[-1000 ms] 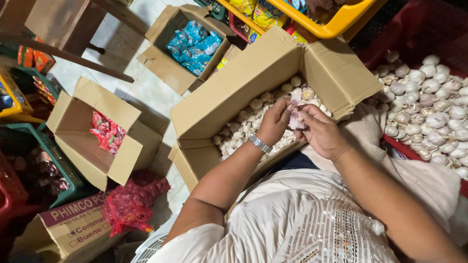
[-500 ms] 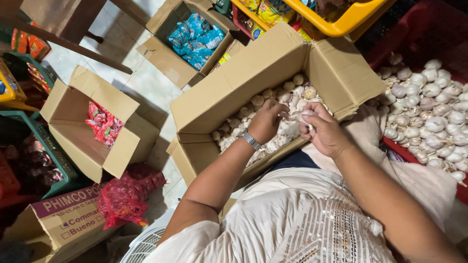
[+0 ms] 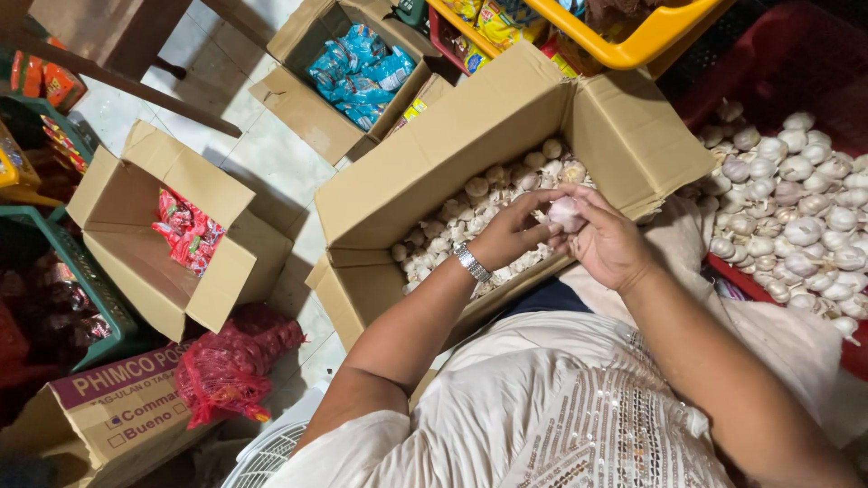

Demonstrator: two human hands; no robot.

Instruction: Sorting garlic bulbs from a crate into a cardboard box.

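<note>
Both hands meet over the near edge of the large cardboard box [image 3: 425, 194], which rests on the person's lap. Left hand [image 3: 511, 237], metal watch [image 3: 471, 263] at the wrist, fingers curled onto a single garlic bulb [image 3: 566, 214]. Right hand [image 3: 615, 246] cups the same bulb from the other side; its palm is turned away, so the grip there is only partly seen. Bulb held just above the loose garlic [image 3: 479, 203] filling the box; lower layers hidden by the box wall and the forearms.

Right of frame: heap of garlic bulbs [image 3: 796, 217] in a red crate [image 3: 778, 63], cut off by the edge. Left, on the tiled floor [image 3: 262, 154]: an open box with red packets [image 3: 188, 233], another with blue packets [image 3: 359, 65]. Red mesh bag [image 3: 226, 370] beside a printed carton [image 3: 108, 407], partly out of view. Yellow basket [image 3: 633, 45] at top, contents too cropped to identify. Left-edge crates dark, hard to read.
</note>
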